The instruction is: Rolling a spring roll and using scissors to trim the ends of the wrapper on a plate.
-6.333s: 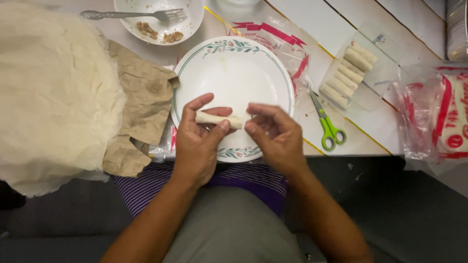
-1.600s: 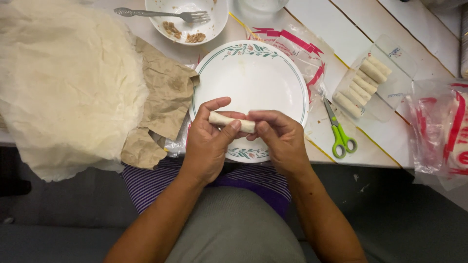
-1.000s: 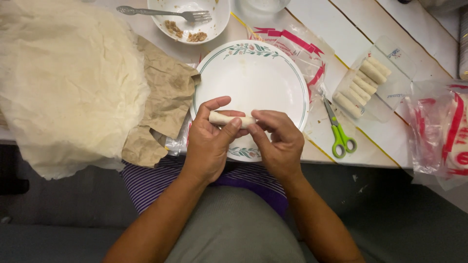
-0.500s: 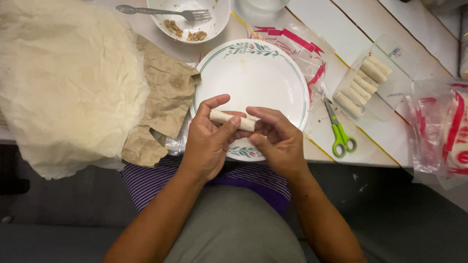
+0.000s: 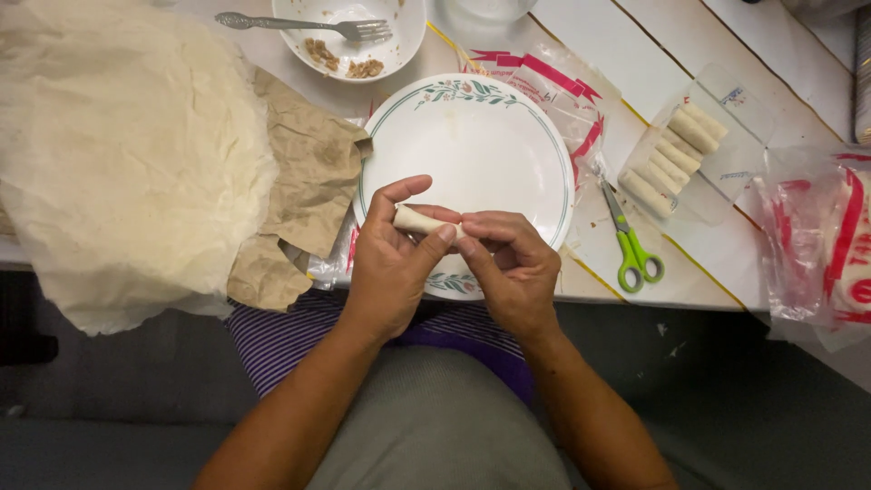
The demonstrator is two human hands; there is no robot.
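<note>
On a white plank table (image 5: 635, 36) with dark seams between the boards, seen from above; the near edge runs across the frame, and below it are the person's lap in grey and purple-striped cloth and a dark floor. Left on the table: a large crumpled stack of pale thin wrappers (image 5: 127, 154) lying on brown paper (image 5: 304, 191). Centre: a white dinner plate (image 5: 472, 136) with a green floral rim, bare in the middle. Behind it, a white bowl (image 5: 404, 36) with scraps of brown filling and a metal fork (image 5: 299, 24) resting across it. Right of the plate: green-handled scissors (image 5: 632, 247), a clear tray of finished rolls (image 5: 673, 156) in a row, and red-and-clear plastic bags (image 5: 817, 245).

The small spring roll (image 5: 419, 220) is pale, smooth, tightly rolled, cylindrical. It is held just above the plate's near rim. The left hand (image 5: 390, 268) pinches it between thumb and curled fingers; the right hand (image 5: 508, 268) covers its right end, fingertips pressed together on it.

Long axis lies roughly left-right, the left end slightly farther from the person. Left end exposed; right end hidden under the fingers.
</note>
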